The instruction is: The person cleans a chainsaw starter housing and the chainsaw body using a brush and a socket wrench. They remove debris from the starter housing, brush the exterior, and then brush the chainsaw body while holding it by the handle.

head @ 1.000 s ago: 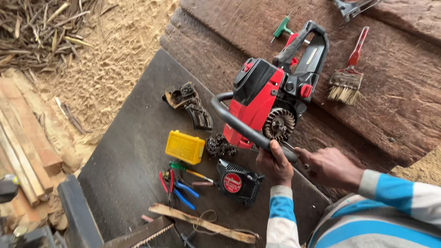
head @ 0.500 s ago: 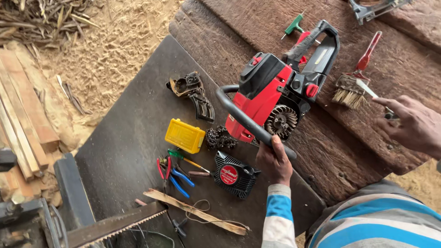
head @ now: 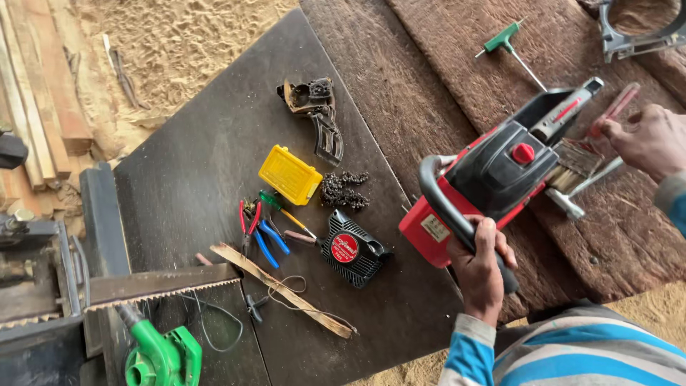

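The workplace was a dark metal table (head: 193,164) set on sawdust-strewn ground, with weathered wooden planks (head: 429,93) beyond it at about two o'clock. At nine o'clock a toothed guide bar (head: 161,284) jutted out over the table edge, with a green blower (head: 161,356) below it near seven o'clock. Toward the middle lay a yellow box (head: 289,174), a coil of saw chain (head: 343,190), pliers with red and blue grips (head: 259,232) and a black starter cover (head: 351,250), all loose and close together. A black side cover (head: 318,114) sat at twelve o'clock.

The left hand (head: 480,268) had its fingers wrapped shut around the front handle of the red and black chainsaw body (head: 493,182), which rested tilted across the seam between table and planks at about three o'clock. The right hand (head: 647,139) was closed on the handle of a paintbrush (head: 575,159) whose bristles touched the saw's rear.

Held by one handle only, the tilted saw body could have swung or slid off the plank edge. A swing might also have swept the loose small parts toward the table edge.
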